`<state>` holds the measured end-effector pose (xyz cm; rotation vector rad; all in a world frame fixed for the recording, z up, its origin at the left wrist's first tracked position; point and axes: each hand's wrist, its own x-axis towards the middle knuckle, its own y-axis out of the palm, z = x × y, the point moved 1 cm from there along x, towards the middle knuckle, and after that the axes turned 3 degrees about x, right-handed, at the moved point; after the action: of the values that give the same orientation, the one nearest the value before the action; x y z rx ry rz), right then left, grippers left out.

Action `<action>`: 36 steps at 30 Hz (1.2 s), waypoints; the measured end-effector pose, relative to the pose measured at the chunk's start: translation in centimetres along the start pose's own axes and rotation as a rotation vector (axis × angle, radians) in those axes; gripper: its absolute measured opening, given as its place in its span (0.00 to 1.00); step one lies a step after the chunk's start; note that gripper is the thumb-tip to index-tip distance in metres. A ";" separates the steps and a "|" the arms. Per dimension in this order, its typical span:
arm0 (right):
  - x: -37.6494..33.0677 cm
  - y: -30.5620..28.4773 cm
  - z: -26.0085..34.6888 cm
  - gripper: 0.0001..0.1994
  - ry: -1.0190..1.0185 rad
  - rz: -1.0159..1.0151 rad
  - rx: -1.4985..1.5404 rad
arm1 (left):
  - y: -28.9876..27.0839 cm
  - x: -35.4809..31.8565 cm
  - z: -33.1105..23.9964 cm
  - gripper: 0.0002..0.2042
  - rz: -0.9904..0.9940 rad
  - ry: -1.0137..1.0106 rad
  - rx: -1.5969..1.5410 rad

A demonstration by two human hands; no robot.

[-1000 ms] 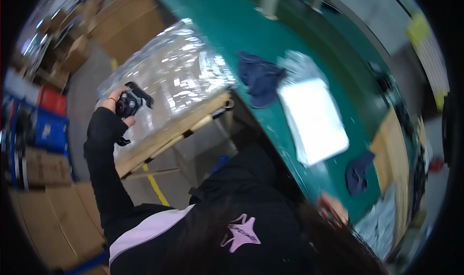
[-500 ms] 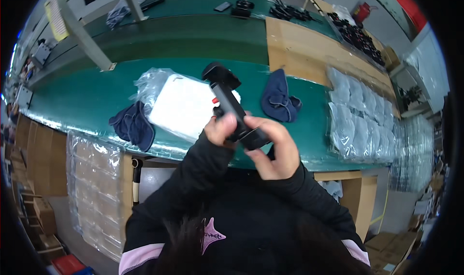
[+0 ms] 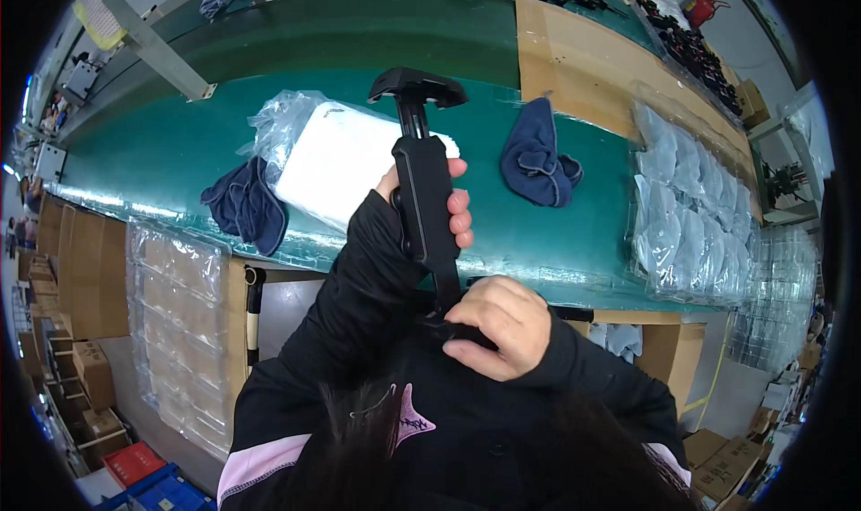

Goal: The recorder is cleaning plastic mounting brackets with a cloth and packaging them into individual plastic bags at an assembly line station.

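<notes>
A black extendable holder (image 3: 425, 188) stands out in front of my chest, with a wide curved clamp jaw at its far end. Two thin rods show between that jaw and the long body. My left hand (image 3: 459, 217) is wrapped round the body from beneath, fingertips showing along its right side. Closer to my chest, my right hand (image 3: 504, 326) is closed on the near end of the same holder, and its fingers hide part of that end. Behind the holder lies a stack of white sheets (image 3: 336, 161) in clear plastic.
Dark blue cloths (image 3: 247, 208) (image 3: 538, 163) lie left and right on the green table (image 3: 574, 242). Bagged grey parts in clear trays (image 3: 686, 215) stand at the right, beside a cardboard sheet (image 3: 574, 71). Black parts (image 3: 686, 58) fill a far tray. A carton (image 3: 668, 354) sits below the table.
The holder has turned more upright in view, and its far jaw now stands out on exposed rods. My right hand has moved down toward my chest. My left hand wraps the body.
</notes>
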<state>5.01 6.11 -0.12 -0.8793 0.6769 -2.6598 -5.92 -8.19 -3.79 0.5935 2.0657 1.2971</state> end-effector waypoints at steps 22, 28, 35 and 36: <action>6.5 -2.0 -5.3 0.24 -0.221 -0.361 -0.494 | -0.2 -1.2 1.6 0.28 0.287 0.012 0.148; 4.0 0.1 -2.1 0.18 -0.293 -0.028 -0.017 | -1.0 -0.3 1.2 0.22 0.153 -0.033 -0.184; -0.3 -6.0 -9.8 0.07 0.571 -0.459 -0.198 | 2.6 -1.2 -2.0 0.28 -0.010 0.266 0.247; -2.5 -7.4 -13.1 0.11 0.376 -0.363 -0.690 | 3.8 -1.5 -1.2 0.27 -0.053 0.264 0.274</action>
<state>-1.77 17.90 -6.88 -0.6878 1.7469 -2.9753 -5.59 -8.37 0.42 0.5017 2.4843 1.1191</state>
